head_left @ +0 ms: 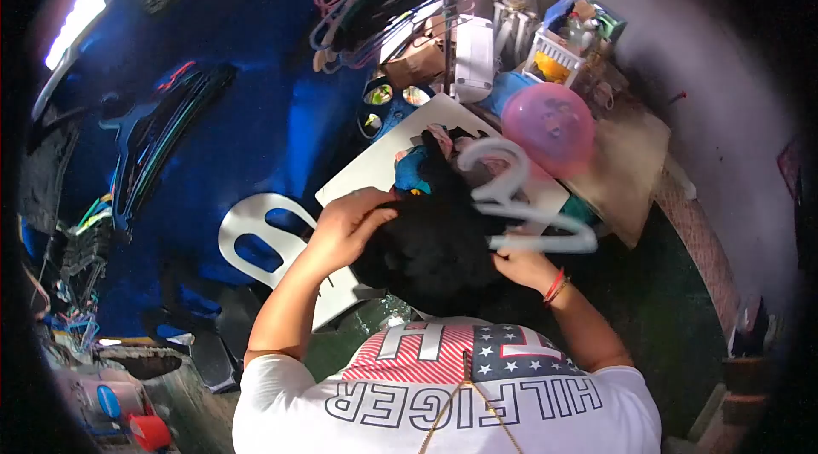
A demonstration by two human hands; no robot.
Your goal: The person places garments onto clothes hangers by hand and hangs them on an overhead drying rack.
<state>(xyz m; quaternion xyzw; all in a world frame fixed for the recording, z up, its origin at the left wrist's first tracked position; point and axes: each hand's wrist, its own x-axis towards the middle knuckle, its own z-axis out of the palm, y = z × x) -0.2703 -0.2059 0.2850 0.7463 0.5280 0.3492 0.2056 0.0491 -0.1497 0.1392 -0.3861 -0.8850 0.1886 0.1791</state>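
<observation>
A black, soft-looking garment (426, 249) is bunched up in front of my chest. My left hand (349, 219) is closed on its left edge, thumb against the fingers. On the other side, my right hand (527, 266) is closed at the lower bar of a white clothes hanger (545, 237), right against the garment's edge. The hanger is smeared by motion; its hook points up and one part disappears at the black cloth. Just beyond the garment, blue and pink cloth (412, 171) lies on a white tabletop (358, 168).
A white chair back with cutouts (234, 237) stands at left. Bunched hangers (388, 6) hang at the top, with more dark hangers (170, 126) at left. A pink balloon-like ball (547, 126), a white basket (554, 57) and cardboard (626, 168) are at the far right.
</observation>
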